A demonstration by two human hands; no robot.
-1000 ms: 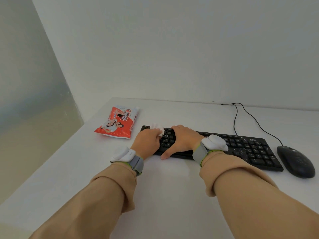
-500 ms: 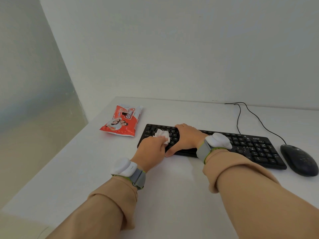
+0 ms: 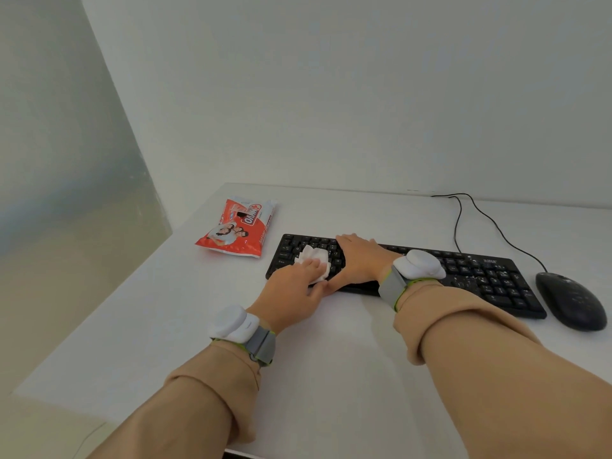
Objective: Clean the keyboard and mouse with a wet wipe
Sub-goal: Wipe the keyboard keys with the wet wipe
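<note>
A black wired keyboard [image 3: 480, 276] lies across the white desk [image 3: 331, 376]. My left hand [image 3: 291, 293] presses a crumpled white wet wipe [image 3: 313, 258] onto the keys at the keyboard's left end, fingers laid over the wipe. My right hand [image 3: 359, 260] rests flat on the keys just right of the wipe, thumb at the keyboard's front edge, holding the keyboard down. A black mouse [image 3: 571, 301] sits on the desk to the right of the keyboard, untouched.
A red and white pack of wet wipes [image 3: 236, 228] lies on the desk left of the keyboard. Two black cables [image 3: 458, 220] run from the keyboard and mouse to the back wall. The desk's left edge drops off beside a glass panel [image 3: 66, 193].
My left hand has drawn the wipe back toward the keyboard's front edge, so more of the wipe shows beyond my fingers. My right hand has stayed on the keys.
</note>
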